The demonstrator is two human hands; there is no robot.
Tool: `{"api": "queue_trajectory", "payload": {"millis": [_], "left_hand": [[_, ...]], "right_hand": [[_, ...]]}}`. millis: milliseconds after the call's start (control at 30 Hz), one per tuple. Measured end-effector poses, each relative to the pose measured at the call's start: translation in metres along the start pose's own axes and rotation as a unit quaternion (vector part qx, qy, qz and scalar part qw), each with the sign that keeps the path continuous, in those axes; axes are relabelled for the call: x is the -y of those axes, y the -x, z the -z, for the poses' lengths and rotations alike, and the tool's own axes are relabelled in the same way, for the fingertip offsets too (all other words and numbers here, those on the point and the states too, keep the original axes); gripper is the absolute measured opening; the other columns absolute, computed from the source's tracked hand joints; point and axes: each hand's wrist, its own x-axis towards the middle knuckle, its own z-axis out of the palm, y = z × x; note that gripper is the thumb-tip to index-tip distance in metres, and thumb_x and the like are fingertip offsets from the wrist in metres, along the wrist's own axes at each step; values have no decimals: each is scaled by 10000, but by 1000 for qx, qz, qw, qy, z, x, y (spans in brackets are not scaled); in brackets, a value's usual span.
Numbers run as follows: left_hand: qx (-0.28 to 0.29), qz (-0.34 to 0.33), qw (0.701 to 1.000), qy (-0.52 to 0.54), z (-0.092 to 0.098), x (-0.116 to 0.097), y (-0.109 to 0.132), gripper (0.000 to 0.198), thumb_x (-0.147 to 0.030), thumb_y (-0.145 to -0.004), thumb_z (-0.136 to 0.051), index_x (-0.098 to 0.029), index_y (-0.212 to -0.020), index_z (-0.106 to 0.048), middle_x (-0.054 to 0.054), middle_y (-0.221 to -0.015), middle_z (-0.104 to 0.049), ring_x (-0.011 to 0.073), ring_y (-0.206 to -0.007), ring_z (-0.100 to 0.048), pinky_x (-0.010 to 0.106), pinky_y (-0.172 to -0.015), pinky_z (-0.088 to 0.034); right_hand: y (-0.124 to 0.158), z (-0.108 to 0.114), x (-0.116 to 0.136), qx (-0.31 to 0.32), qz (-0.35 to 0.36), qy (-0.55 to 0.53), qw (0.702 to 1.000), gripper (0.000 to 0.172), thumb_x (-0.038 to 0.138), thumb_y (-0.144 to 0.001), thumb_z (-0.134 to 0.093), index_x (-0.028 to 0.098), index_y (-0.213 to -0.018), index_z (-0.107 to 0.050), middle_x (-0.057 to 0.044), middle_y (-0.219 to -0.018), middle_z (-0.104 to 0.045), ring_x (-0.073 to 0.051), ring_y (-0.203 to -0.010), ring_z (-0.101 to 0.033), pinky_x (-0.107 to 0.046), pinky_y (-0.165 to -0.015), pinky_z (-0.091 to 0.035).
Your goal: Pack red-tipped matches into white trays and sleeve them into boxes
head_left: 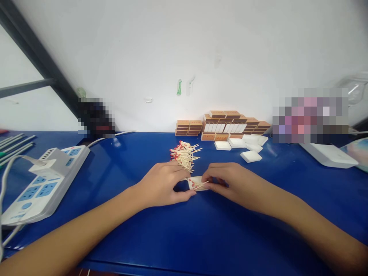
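Observation:
A small white matchbox tray [190, 185] with several red-tipped matches [198, 185] in it lies on the blue table. My left hand [165, 184] grips the tray's left end between thumb and fingers. At the tray's right end, the fingertips of my right hand [222, 179] are pinched on a match whose stick slants over the tray edge. Just beyond the hands sits a loose pile of matches [184, 155], red heads mostly toward the left. The undersides of my right fingers are partly hidden.
Stacked brown matchboxes [224, 124] stand against the wall, with a smaller stack [188, 128] on their left. Several white trays [251, 156] lie in front of them. A white power strip [48, 188] with cables is at left. A white box [329, 155] sits at right.

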Motion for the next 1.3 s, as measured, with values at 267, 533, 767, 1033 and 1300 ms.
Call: {"api": "queue_trajectory", "payload": {"millis": [267,533,767,1033,1300], "left_hand": [[0,0,1000,0,-1,1,1,276,-450,-930,-658,-179,-936,-711,19,-783,-695,184,-771,-629,299,-661,-463],[5,5,1000,0,0,0,0,255,-432,-912,-687,-177,-923,-701,5,-793,-688,173,-762,-613,299,-655,-451],[3,4,1000,0,-1,1,1,269,-447,-914,-684,-179,-909,-699,-1,-781,-675,170,-756,-601,299,-645,-442],[5,0,1000,2,1,0,-1,248,-425,-912,-691,-177,-898,-692,-4,-786,-680,161,-737,-600,289,-641,-429],[1,2,1000,1,-2,1,1,273,-452,-920,-680,-180,-918,-702,1,-813,-694,162,-743,-603,287,-644,-436]], "right_hand": [[0,2,2,-21,-1,-8,1000,168,172,-971,-585,218,-973,-746,-35,-901,-734,-164,-778,-655,-278,-669,-464],[-2,-3,6,-42,-47,-43,997,128,230,-964,-619,229,-946,-746,-15,-893,-709,-142,-746,-628,-264,-666,-455],[0,-1,1,-26,-39,-20,999,121,189,-948,-624,230,-966,-736,-17,-900,-697,-143,-739,-621,-263,-648,-441],[-1,-4,3,-14,-34,-29,999,165,144,-953,-593,216,-933,-741,-16,-906,-719,-146,-772,-637,-270,-704,-450],[1,-2,4,-13,-62,-30,998,167,121,-906,-610,238,-905,-730,16,-854,-728,-138,-736,-631,-260,-669,-426]]}}
